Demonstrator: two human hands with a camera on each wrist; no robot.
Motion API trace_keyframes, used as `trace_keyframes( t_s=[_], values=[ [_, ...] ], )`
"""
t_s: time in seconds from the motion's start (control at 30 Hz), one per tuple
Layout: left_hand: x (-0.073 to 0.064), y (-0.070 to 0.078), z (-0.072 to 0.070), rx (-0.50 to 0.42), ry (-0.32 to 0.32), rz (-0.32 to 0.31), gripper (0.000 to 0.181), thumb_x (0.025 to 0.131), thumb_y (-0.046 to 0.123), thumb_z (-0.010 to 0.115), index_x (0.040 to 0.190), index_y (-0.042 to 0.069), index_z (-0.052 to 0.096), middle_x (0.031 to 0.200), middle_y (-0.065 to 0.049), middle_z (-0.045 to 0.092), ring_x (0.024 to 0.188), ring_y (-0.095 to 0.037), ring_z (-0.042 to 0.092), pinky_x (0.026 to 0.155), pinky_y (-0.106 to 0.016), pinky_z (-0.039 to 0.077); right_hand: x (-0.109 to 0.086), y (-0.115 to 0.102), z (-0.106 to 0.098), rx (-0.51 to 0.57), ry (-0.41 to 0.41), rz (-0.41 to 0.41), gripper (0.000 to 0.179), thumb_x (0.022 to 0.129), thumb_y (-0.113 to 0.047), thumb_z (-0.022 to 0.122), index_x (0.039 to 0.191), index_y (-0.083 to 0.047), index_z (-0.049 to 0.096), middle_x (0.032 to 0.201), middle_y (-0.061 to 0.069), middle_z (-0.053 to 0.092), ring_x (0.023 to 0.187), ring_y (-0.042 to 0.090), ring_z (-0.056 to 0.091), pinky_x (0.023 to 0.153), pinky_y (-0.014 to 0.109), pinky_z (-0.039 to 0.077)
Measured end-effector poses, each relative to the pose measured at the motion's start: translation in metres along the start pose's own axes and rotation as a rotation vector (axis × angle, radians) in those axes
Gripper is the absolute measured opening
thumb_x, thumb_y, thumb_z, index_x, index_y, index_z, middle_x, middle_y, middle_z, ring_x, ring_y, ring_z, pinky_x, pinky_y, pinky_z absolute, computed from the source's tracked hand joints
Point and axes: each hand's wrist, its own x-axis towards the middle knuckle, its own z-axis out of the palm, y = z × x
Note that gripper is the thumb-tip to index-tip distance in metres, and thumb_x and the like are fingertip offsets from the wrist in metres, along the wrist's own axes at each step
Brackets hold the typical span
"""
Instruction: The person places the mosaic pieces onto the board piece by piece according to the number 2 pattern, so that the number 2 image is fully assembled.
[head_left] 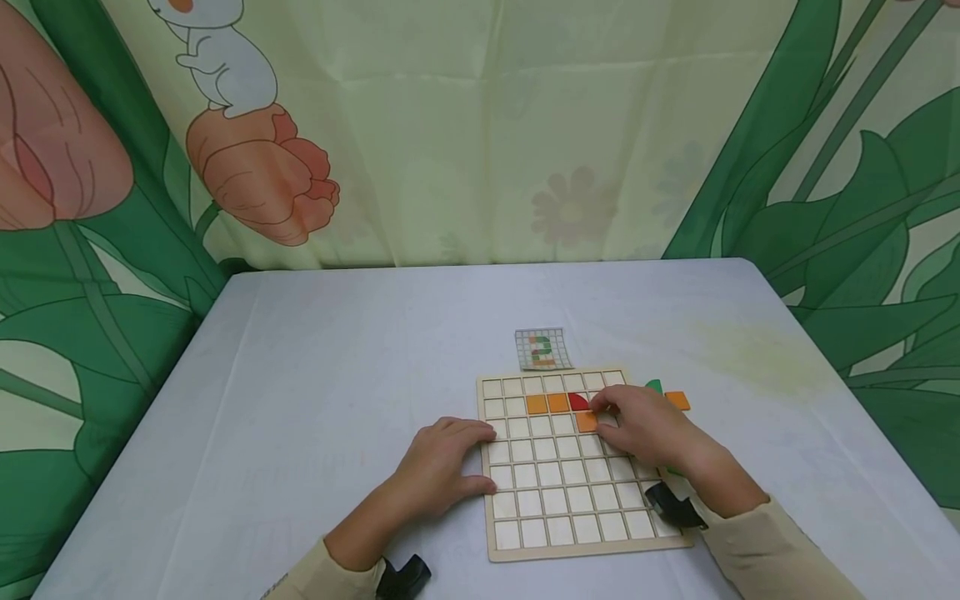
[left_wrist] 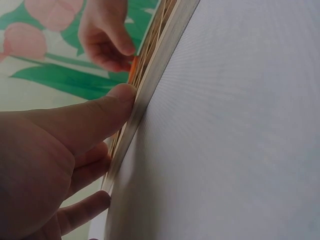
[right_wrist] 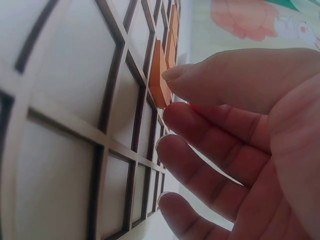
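Note:
In the head view a light wooden grid board (head_left: 551, 557) lies on the table. Two orange square tiles (head_left: 547, 404) and a red curved-edge tile (head_left: 577, 402) sit side by side in its second row. Just below the red one, my right hand (head_left: 648, 425) pinches another orange square tile (head_left: 587, 422) at its edge; thumb and index fingertips meet it in the right wrist view, where this tile (right_wrist: 158, 80) stands proud of the grid. My left hand (head_left: 442, 467) rests against the board's left side, thumb and fingers spread along the frame (left_wrist: 150, 85).
Beyond the board lies a small pattern card (head_left: 543, 350) with a coloured figure on a grid. At the right, a green tile (head_left: 655, 386) and an orange tile (head_left: 677, 401) lie past the board's edge. A printed curtain (head_left: 465, 150) hangs behind the table.

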Motion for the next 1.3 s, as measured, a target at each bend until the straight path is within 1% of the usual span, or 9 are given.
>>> trace_keyframes(
  t_s=[0.1,0.33,0.57,0.63,0.77,0.83,0.97,1.07,1.3],
  values=[
    [0.0,0.0,0.0,0.001,0.0,-0.002,0.058,0.079,0.039,0.085,0.128,0.014,0.065,0.131,0.002,0.063,0.121,-0.023,0.053,0.096,-0.049,0.044,0.0,0.0,0.0,0.005,0.0,-0.003,0.021,0.089,-0.013,0.068,0.109,-0.007,0.071,0.108,0.003,0.068,0.092,0.021,0.058,0.086,0.044,0.05],
    [0.0,-0.001,0.0,-0.003,-0.002,-0.002,0.058,0.079,0.039,0.085,0.128,0.014,0.065,0.131,0.002,0.063,0.121,-0.023,0.053,0.097,-0.049,0.043,0.001,0.0,0.001,0.018,-0.003,-0.014,0.021,0.088,-0.011,0.066,0.108,-0.007,0.072,0.105,0.001,0.067,0.09,0.02,0.056,0.085,0.043,0.05],
    [0.001,-0.001,0.0,-0.002,0.0,-0.002,0.058,0.079,0.039,0.085,0.127,0.014,0.065,0.131,0.002,0.063,0.121,-0.022,0.054,0.097,-0.048,0.044,0.001,0.001,-0.001,0.032,-0.013,0.016,0.023,0.089,-0.013,0.066,0.111,-0.008,0.071,0.102,0.0,0.066,0.091,0.02,0.056,0.084,0.042,0.05],
    [0.001,-0.001,0.0,-0.004,-0.001,-0.004,0.058,0.079,0.039,0.085,0.127,0.014,0.065,0.131,0.002,0.063,0.121,-0.022,0.054,0.097,-0.048,0.044,0.0,0.001,-0.003,0.061,-0.014,0.024,0.025,0.089,-0.014,0.066,0.114,-0.007,0.07,0.103,0.001,0.066,0.092,0.021,0.058,0.084,0.042,0.05],
    [0.001,0.0,0.0,-0.001,-0.002,-0.003,0.058,0.079,0.039,0.085,0.127,0.014,0.066,0.13,0.002,0.063,0.12,-0.022,0.054,0.096,-0.048,0.044,-0.002,0.005,-0.01,0.085,0.016,0.029,0.03,0.09,-0.015,0.069,0.119,-0.005,0.068,0.109,0.005,0.067,0.099,0.025,0.061,0.084,0.046,0.051],
    [0.001,0.0,0.0,0.003,-0.004,-0.004,0.058,0.079,0.039,0.085,0.128,0.014,0.066,0.13,0.002,0.063,0.121,-0.022,0.054,0.096,-0.048,0.044,-0.004,0.008,-0.014,0.069,0.046,0.023,0.034,0.09,-0.016,0.072,0.122,-0.005,0.067,0.113,0.008,0.067,0.101,0.028,0.062,0.084,0.048,0.051],
    [0.001,0.0,-0.001,0.008,-0.008,-0.009,0.059,0.079,0.039,0.086,0.128,0.014,0.065,0.131,0.002,0.063,0.121,-0.022,0.054,0.096,-0.048,0.044,-0.006,0.015,-0.024,0.034,0.087,0.02,0.045,0.09,-0.02,0.075,0.131,-0.005,0.064,0.126,0.016,0.064,0.11,0.036,0.06,0.09,0.056,0.049],
    [0.001,0.0,0.0,0.01,-0.011,-0.01,0.059,0.079,0.038,0.086,0.128,0.014,0.065,0.131,0.002,0.063,0.121,-0.022,0.053,0.096,-0.049,0.044,-0.008,0.023,-0.03,0.03,0.096,0.039,0.049,0.091,-0.023,0.074,0.134,-0.004,0.062,0.132,0.021,0.06,0.118,0.042,0.056,0.094,0.06,0.047],
    [0.001,0.001,-0.001,0.003,-0.014,-0.013,0.059,0.079,0.038,0.085,0.128,0.013,0.065,0.131,0.002,0.063,0.121,-0.023,0.053,0.096,-0.049,0.044,-0.01,0.044,-0.036,0.009,0.079,0.116,0.053,0.092,-0.024,0.073,0.138,-0.002,0.058,0.13,0.028,0.058,0.104,0.045,0.065,0.089,0.06,0.05]
  ],
)
